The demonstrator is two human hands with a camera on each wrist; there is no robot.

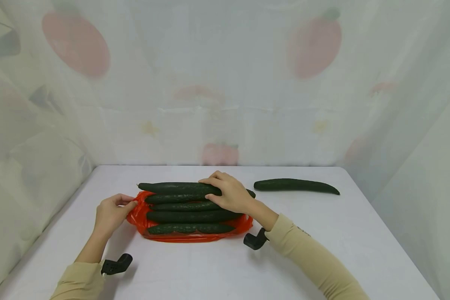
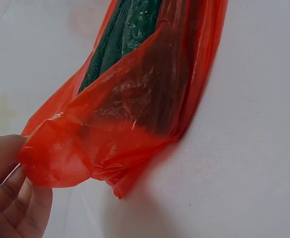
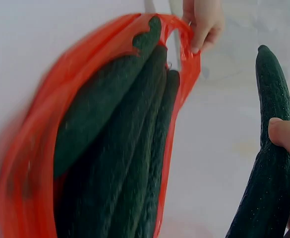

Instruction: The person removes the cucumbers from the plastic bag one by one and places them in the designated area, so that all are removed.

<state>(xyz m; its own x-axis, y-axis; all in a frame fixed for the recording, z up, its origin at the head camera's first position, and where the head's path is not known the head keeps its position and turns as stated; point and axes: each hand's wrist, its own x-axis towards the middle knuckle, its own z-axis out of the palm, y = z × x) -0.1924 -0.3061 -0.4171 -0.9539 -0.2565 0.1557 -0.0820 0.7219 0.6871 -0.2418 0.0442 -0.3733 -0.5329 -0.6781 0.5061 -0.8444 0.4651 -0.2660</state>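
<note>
We're mid-load w/ the thin red plastic bag (image 1: 189, 237), which lies flat on the white table (image 1: 225, 266) near its front-middle, mouth toward our left. Our left hand (image 1: 110, 213) pinches the crumpled red rim of the bag at its left end btwn thumb and curled fingers (image 2: 16, 198); the wrist view shows the film bunched up right at the fingertips, lifted a bit off the table. Our right hand (image 1: 230, 192) lies over the far long dark-green cucumber (image 1: 180, 188), fingers curled round its right part and thumb (image 3: 286, 136) pressed on its skin. That one sits at the back of the stack, and from the right wrist view it runs outside the red film, just beside the bag's edge, not in it. Four more dark-green cucumbers (image 1: 189, 216) lie side by side in or on the bag, approx parallel, touching each other. One last long dark cucumber (image 1: 296, 185) lies alone on the table to the right, well apart from the bag. Our read: step in hand is feeding the gripped cucumber into the bag while the left keeps the mouth open. Next move prob needs the left to raise and widen the rim more, since the opening looks slack, and the right to steer the cucumber's tip toward that mouth, lengthwise, w/o snagging the thin film or rolling the others out.
</note>
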